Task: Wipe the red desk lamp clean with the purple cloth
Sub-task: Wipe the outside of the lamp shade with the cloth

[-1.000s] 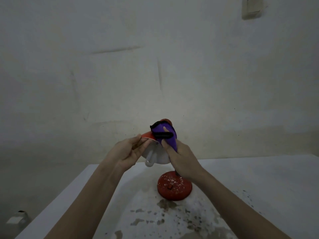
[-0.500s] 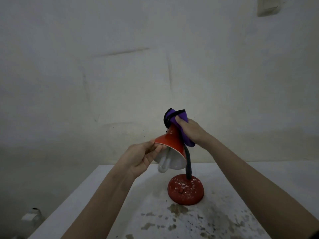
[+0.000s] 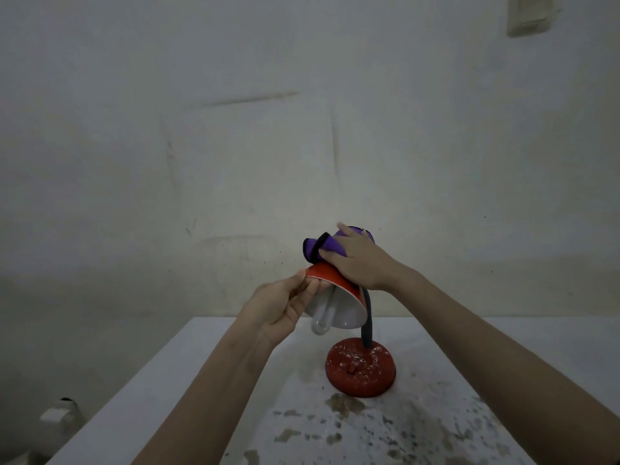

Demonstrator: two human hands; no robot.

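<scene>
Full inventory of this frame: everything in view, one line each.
red desk lamp: 1, red shade and white-speckled red base, black neck; stands on the table, shade tilted
bulb: 1, white; inside the shade, whose inside is white
purple cloth: 1, purple with black edging; bunched on top of the shade
table: 1, white with dark stains; under the lamp
wall plate: 1, off-white; on the wall, top right
floor object: 1, whitish; lower left, beside the table, too dim to identify
left hand: 1; pinches the shade's left rim
right hand: 1; holds the cloth against the shade's top
</scene>
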